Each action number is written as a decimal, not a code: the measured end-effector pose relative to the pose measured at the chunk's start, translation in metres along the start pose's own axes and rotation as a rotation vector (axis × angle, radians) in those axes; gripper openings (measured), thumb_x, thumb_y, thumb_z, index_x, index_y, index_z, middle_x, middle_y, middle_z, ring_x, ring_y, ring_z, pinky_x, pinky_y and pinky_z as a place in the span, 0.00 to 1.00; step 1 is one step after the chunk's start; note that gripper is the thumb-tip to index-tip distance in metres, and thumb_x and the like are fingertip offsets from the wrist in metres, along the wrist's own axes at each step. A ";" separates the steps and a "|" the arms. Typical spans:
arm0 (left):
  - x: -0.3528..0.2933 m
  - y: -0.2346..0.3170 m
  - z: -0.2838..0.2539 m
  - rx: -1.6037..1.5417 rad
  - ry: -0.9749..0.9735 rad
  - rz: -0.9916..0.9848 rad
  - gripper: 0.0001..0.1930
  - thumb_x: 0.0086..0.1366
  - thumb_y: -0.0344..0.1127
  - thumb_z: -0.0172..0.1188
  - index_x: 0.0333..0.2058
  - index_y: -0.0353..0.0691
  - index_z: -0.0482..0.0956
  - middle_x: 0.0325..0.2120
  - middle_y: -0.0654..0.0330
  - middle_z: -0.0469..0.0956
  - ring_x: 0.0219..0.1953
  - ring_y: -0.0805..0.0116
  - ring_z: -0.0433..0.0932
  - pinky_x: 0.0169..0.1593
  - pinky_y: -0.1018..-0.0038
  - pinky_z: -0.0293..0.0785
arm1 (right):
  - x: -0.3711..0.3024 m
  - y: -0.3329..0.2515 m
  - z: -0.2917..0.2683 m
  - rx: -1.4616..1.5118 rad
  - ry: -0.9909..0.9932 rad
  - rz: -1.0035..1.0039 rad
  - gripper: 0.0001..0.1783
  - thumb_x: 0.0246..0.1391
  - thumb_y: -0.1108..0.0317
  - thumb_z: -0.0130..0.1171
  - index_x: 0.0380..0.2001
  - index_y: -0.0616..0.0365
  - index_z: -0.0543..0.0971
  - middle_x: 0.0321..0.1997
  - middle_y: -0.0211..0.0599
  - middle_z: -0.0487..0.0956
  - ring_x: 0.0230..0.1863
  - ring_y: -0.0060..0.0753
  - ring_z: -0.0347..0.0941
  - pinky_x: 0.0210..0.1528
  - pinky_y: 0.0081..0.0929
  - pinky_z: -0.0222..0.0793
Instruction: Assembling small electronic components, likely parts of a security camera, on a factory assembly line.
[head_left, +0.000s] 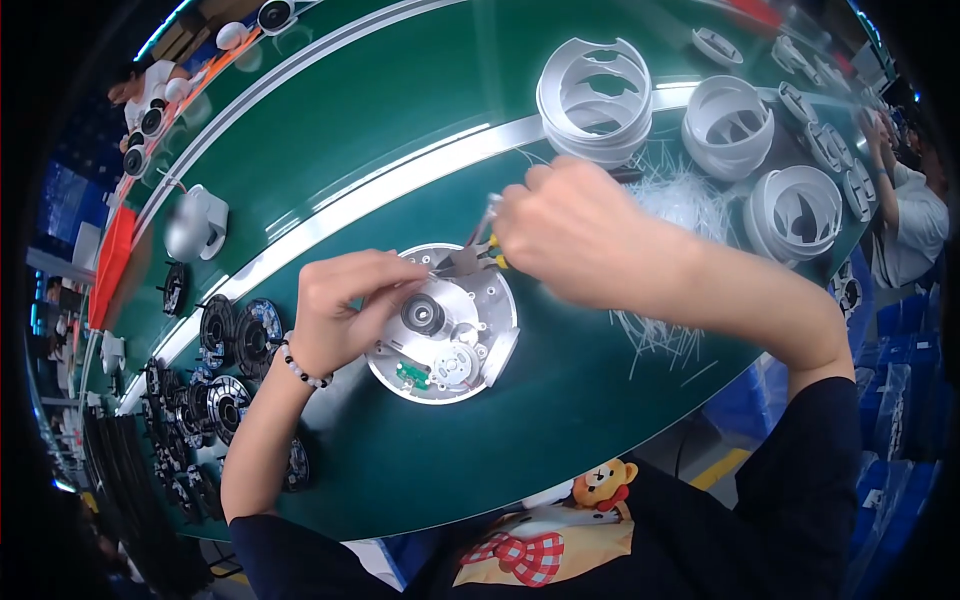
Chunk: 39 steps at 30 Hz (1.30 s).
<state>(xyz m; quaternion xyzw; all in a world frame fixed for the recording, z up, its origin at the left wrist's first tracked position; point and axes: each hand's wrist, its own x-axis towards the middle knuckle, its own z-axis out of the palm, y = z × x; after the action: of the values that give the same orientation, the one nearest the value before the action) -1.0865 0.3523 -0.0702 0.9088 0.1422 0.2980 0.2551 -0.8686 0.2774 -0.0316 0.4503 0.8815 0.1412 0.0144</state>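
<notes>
A round white housing lies on the green bench in front of me. It carries a dark ring-shaped bearing, a silver motor and a small green circuit board. My right hand is closed round cutting pliers with yellow on the handles; their jaws sit over the housing's upper edge. Thin wires rise beside that hand. My left hand, with a beaded bracelet at the wrist, pinches close to the plier tips. Whatever its fingertips hold is too small to make out.
Loose white cable ties are heaped to the right. Beyond them stand white shells. Several black round parts with boards crowd the left side. A white camera unit stands at the far left. Other people are at work farther off.
</notes>
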 end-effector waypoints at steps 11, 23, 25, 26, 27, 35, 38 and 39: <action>0.075 0.051 -0.019 -0.170 0.399 0.171 0.16 0.57 0.26 0.51 0.46 0.36 0.70 0.35 0.55 0.76 0.37 0.67 0.75 0.42 0.73 0.71 | -0.064 0.009 -0.064 0.636 0.069 -0.085 0.24 0.26 0.70 0.57 0.37 0.59 0.74 0.21 0.33 0.70 0.21 0.35 0.67 0.22 0.29 0.62; -0.020 -0.025 -0.014 -0.612 -0.549 -0.694 0.24 0.59 0.42 0.52 0.50 0.32 0.64 0.43 0.55 0.71 0.44 0.71 0.69 0.47 0.75 0.66 | -0.093 -0.035 -0.037 0.890 -0.197 -0.251 0.23 0.31 0.68 0.58 0.37 0.64 0.74 0.21 0.35 0.71 0.20 0.37 0.67 0.21 0.29 0.63; -0.022 -0.029 -0.013 -0.805 -0.468 -0.811 0.23 0.61 0.42 0.51 0.50 0.33 0.64 0.40 0.61 0.71 0.41 0.78 0.69 0.44 0.80 0.67 | -0.088 -0.040 -0.030 0.875 -0.161 -0.179 0.23 0.30 0.69 0.59 0.37 0.64 0.74 0.21 0.36 0.72 0.20 0.37 0.68 0.22 0.29 0.63; -0.025 -0.035 -0.014 -0.796 -0.426 -0.878 0.22 0.61 0.42 0.50 0.50 0.33 0.64 0.41 0.60 0.71 0.39 0.78 0.70 0.42 0.81 0.68 | -0.084 -0.043 -0.024 0.874 -0.155 -0.211 0.23 0.30 0.69 0.59 0.37 0.64 0.74 0.21 0.36 0.72 0.20 0.37 0.68 0.22 0.29 0.63; -0.019 -0.041 -0.013 -0.840 -0.342 -0.943 0.22 0.61 0.42 0.49 0.49 0.34 0.64 0.41 0.59 0.71 0.39 0.76 0.71 0.42 0.79 0.69 | -0.085 -0.044 -0.022 0.891 -0.140 -0.193 0.23 0.30 0.68 0.59 0.37 0.64 0.74 0.21 0.36 0.72 0.20 0.37 0.68 0.22 0.29 0.64; 0.056 -0.141 -0.031 -0.856 0.444 -0.967 0.21 0.61 0.39 0.46 0.46 0.27 0.61 0.43 0.48 0.66 0.42 0.58 0.71 0.39 0.67 0.76 | -0.071 -0.061 -0.006 0.850 -0.147 -0.119 0.27 0.23 0.66 0.60 0.37 0.62 0.75 0.22 0.37 0.72 0.23 0.38 0.68 0.26 0.29 0.65; 0.063 -0.163 -0.044 -0.909 0.585 -1.029 0.35 0.58 0.48 0.52 0.55 0.34 0.49 0.54 0.43 0.49 0.48 0.53 0.64 0.47 0.65 0.71 | -0.070 -0.060 0.000 0.850 -0.136 -0.090 0.28 0.22 0.67 0.60 0.36 0.61 0.75 0.22 0.37 0.72 0.22 0.38 0.68 0.26 0.30 0.65; 0.058 -0.165 -0.054 -1.000 0.691 -1.062 0.39 0.56 0.52 0.53 0.57 0.38 0.44 0.54 0.43 0.47 0.48 0.51 0.63 0.48 0.64 0.69 | -0.071 -0.058 0.003 0.858 -0.115 -0.072 0.28 0.21 0.67 0.60 0.36 0.61 0.75 0.21 0.37 0.71 0.22 0.39 0.68 0.26 0.30 0.65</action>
<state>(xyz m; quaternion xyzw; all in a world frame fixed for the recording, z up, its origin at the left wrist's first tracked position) -1.0917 0.5335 -0.0959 0.3544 0.4758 0.4295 0.6808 -0.8718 0.1890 -0.0572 0.3917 0.8732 -0.2638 -0.1201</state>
